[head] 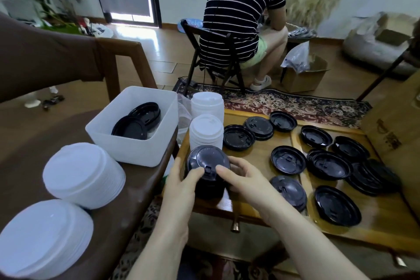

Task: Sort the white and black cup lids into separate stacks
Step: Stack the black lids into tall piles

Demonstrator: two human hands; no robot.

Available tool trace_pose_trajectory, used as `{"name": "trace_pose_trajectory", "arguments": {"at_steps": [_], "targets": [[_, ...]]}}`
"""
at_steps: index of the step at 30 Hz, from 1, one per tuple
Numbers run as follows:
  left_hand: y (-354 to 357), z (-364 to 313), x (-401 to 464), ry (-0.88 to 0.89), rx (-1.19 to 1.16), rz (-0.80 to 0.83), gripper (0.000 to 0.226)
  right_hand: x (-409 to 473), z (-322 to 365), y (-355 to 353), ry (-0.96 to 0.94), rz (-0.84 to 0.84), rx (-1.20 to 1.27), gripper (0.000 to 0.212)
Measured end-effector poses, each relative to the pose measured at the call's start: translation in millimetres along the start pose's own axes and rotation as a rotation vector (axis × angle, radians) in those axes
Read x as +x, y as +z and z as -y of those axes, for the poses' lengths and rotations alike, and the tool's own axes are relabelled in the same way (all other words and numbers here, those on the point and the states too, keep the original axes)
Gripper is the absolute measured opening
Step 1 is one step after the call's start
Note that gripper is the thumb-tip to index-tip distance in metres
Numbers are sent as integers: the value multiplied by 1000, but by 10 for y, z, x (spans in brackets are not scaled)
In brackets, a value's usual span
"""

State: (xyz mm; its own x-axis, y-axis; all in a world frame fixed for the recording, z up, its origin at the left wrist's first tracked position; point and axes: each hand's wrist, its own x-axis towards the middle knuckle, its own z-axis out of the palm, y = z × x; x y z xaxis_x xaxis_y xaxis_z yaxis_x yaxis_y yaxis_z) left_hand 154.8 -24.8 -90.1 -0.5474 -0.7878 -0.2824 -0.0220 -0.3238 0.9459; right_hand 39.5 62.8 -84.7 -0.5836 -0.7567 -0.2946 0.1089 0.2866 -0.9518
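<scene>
A stack of black cup lids (205, 159) stands at the left end of the wooden tray (254, 152). My left hand (181, 184) grips its left side with the thumb on the top lid. My right hand (243, 179) grips the right side, thumb also on top. Behind it rise two stacks of white lids (206, 132), the farther stack (207, 103) close behind. Several loose black lids (288, 159) lie spread over the tray, some overlapping at the right (372, 177).
A white bin (136, 145) holding black lids sits on the brown seat at left, with two white lid stacks (81, 173) (43, 236) in front of it. A person in a striped shirt sits on a folding chair beyond. A cardboard box (302, 77) stands on the floor.
</scene>
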Motion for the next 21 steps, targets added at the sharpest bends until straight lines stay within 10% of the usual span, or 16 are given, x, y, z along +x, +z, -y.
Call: {"name": "trace_pose_trajectory", "arguments": {"at_steps": [17,21], "targets": [[-69,-40,285,114,320,-133,48,53,34,-58,-43,86,-160,56],[55,-217,88,358,596,-197,49,183,94,-449,-155,-226,-654,55]]}}
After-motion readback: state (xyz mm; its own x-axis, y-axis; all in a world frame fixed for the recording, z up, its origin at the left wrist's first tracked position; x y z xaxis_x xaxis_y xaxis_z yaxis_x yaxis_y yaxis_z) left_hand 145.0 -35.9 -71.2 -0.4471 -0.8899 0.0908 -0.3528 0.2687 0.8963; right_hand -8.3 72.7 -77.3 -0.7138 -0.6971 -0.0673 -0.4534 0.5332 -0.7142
